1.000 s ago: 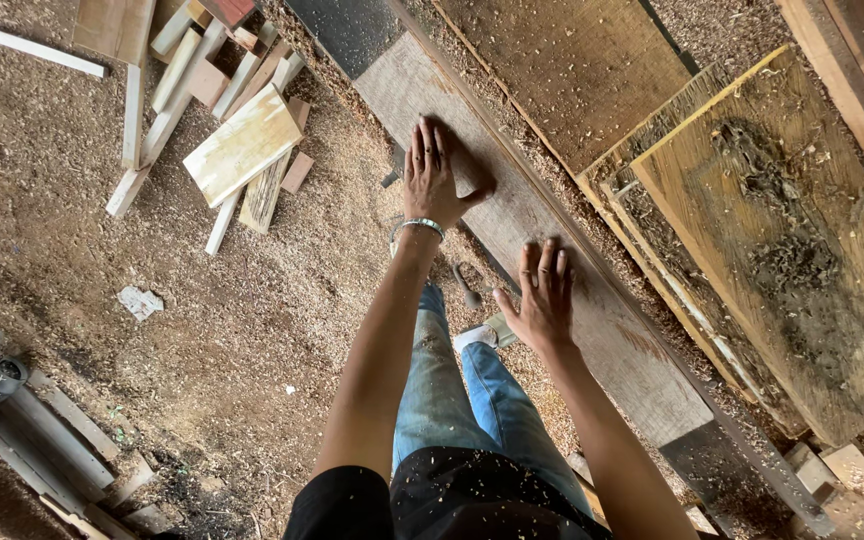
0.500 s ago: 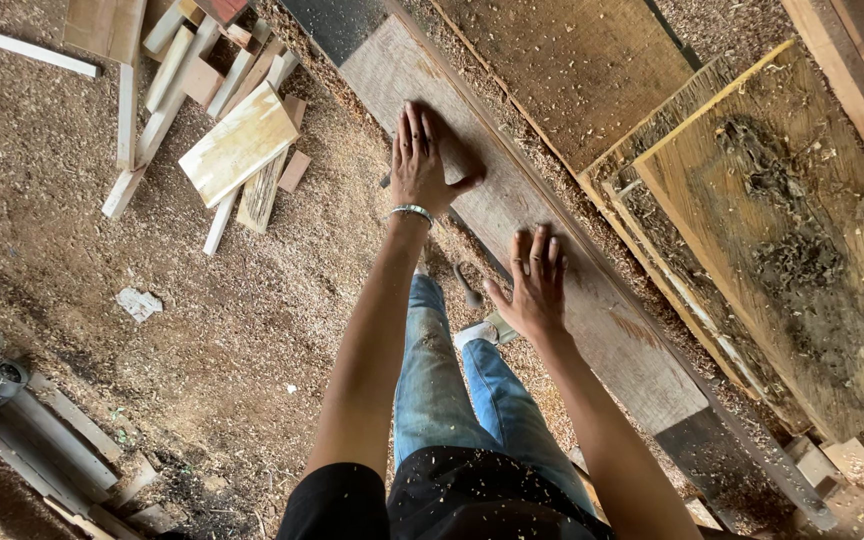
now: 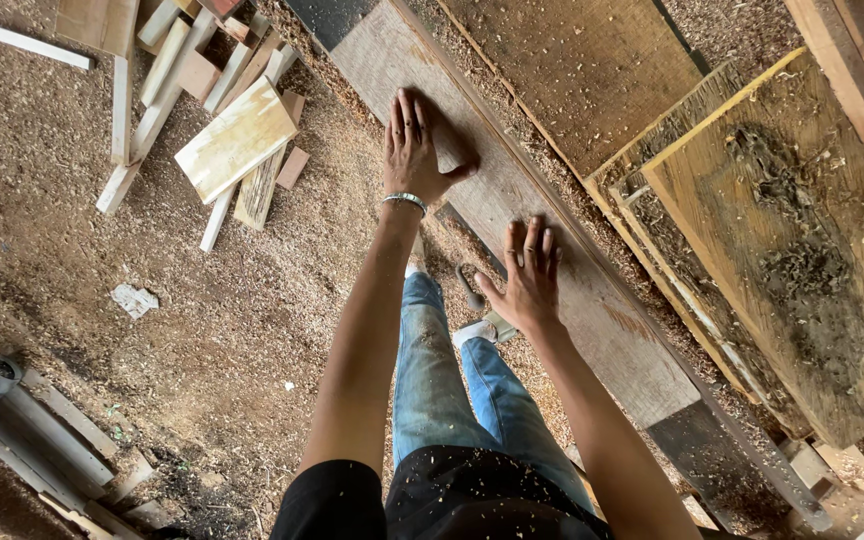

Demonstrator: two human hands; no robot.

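Pressing flat on the long plank (image 3: 552, 250), left hand (image 3: 412, 150) and right hand (image 3: 529, 280) lie open-fingered, gripping nothing; shavings fill the wooden tray (image 3: 792, 250) alongside.

Single head view, looking steeply down, close over plank (image 3: 512, 200) and sawdust floor (image 3: 202, 330).

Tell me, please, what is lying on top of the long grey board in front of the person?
Both hands press flat on the long grey board, left hand further along, right hand nearer, amid scattered sawdust. The wood beneath the palms is covered, so nothing can be told there.
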